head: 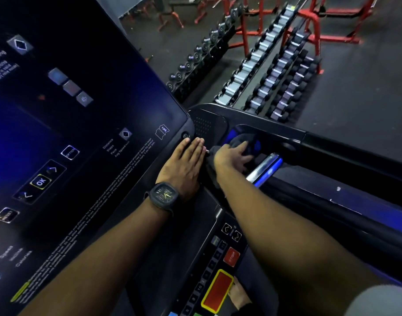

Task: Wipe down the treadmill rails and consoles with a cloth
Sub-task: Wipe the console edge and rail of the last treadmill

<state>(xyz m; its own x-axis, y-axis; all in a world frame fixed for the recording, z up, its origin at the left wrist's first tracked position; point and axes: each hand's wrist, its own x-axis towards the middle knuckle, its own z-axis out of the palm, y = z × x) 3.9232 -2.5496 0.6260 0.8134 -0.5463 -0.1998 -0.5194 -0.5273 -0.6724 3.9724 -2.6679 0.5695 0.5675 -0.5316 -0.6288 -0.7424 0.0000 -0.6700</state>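
Console: the biggest surface in view, a dark tilted panel with lit symbols. It fills the left side and seems to serve here as a prop for the idle hand.
Dumbbell racks: rows of weights on the floor beyond the treadmill, well apart from the work.
Rail: a black bar running right from the console, with a silver grip near its inner end. The cloth is not on it.
Side pocket: a recessed tray just right of the console's lower corner. This is judged the spot now being wiped.
Left hand: released, with its fingers straight and together. It lies flat on the console edge, likely to steady the reach across.
Right hand: fingers spread, pressing the cloth down into the pocket. Flat pressure suits a shallow recess better than a clenched grip.
Cloth: dark and bunched under the right hand inside the pocket, with a fold trailing toward the wrist.
Stop button: red with a yellow rim, low on the keypad and clear of both hands.
Watch: a black square face on the left wrist.
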